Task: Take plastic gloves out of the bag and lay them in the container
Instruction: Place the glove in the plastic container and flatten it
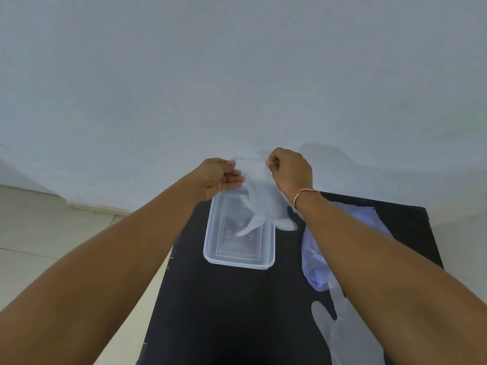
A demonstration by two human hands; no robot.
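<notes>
One clear glove (259, 204) in both hands' (220, 177) (291, 172) pinched grip above one container (210, 248); perhaps another glove (340, 330) nearby.

Your left hand (221, 177) and right hand (290, 172) pinch the cuff of a clear glove (259, 206), one at each corner, holding it stretched above the far end of the container (210, 248). The glove's fingers hang down over the open container. It sits on a black table (237, 312). Under your right forearm lies the bluish bag (313, 259), and another glove (340, 330) lies flat just near of it. A red-and-white band (303, 196) circles your right wrist.
</notes>
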